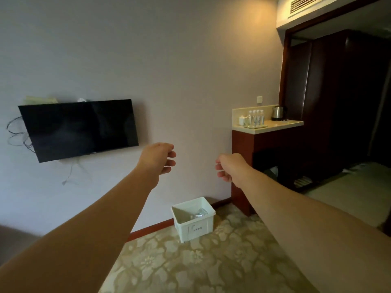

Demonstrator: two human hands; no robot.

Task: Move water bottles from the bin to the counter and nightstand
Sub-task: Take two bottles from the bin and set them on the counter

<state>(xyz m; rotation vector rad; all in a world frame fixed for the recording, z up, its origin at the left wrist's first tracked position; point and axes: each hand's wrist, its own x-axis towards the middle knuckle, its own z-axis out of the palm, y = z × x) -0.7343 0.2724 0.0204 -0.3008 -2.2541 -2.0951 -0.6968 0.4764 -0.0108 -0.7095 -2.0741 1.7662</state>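
Bare hands (157,158) above bin (193,218)

A white, smooth plastic bin (193,218) is seen on patterned carpet (207,261); beside it, glossy reddish wood carries a pale polished surface (281,124) with a shiny metal kettle (277,112).

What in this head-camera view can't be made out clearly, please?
- Bin contents: wall hides most; one bottle shows, count unclear.
- Counter bottles: too small to read labels.
- Nightstand: outside the frame.
- Left hand and right hand: palms face away; fingers loosely curled, empty.
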